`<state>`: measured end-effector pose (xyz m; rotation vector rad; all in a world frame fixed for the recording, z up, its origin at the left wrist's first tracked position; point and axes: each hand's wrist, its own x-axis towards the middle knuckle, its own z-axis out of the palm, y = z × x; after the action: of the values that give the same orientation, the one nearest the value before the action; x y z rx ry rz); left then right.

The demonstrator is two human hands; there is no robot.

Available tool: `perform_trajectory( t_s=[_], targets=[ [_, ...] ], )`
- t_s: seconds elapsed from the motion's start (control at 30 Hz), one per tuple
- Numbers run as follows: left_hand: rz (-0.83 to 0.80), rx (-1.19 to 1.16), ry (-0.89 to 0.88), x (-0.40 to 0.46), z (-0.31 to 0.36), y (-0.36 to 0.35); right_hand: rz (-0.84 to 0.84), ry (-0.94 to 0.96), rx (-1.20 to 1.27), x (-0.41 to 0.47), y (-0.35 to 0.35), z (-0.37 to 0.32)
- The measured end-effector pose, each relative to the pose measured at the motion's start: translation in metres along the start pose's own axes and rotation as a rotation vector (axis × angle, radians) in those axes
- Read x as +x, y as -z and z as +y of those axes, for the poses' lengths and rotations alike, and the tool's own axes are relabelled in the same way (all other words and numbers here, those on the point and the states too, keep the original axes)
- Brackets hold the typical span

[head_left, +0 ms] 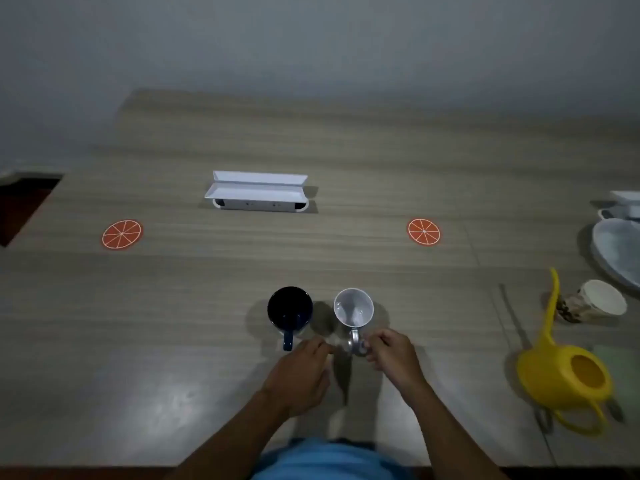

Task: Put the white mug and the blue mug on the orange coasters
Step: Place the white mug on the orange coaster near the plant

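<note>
Beside curled left fingers point(320, 346), blue mug point(290, 308); right fingers point(375, 341) seemingly pinch white mug point(353, 308) handle.

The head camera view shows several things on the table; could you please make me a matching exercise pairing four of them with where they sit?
Things:
1. blue mug
2. white mug
3. yellow watering can
4. white tray

Places:
A. far side of the table, between the two orange coasters
B. near edge, just left of the other mug, handle toward the person
C. right side of the table, spout pointing away
D. near edge, handle at the right hand

Pairs: 1-B, 2-D, 3-C, 4-A
</note>
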<state>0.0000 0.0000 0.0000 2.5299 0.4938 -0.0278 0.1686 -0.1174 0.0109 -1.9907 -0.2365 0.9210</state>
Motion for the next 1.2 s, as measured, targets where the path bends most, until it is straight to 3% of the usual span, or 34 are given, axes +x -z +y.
perform_trajectory(
  t_s=[0.33,0.53,1.2],
  targets=[
    [-0.248,0.173,0.052,-0.002,-0.017,-0.040,-0.192,-0.080,0.095,-0.010,-0.018,0.006],
    [-0.233,0.202,0.043,-0.006,-0.026,-0.052,-0.233,-0.177,0.261,-0.005,-0.021,0.011],
    [-0.167,0.205,0.034,0.045,0.003,-0.061,-0.018,-0.015,0.302,0.013,0.037,-0.005]
  ],
)
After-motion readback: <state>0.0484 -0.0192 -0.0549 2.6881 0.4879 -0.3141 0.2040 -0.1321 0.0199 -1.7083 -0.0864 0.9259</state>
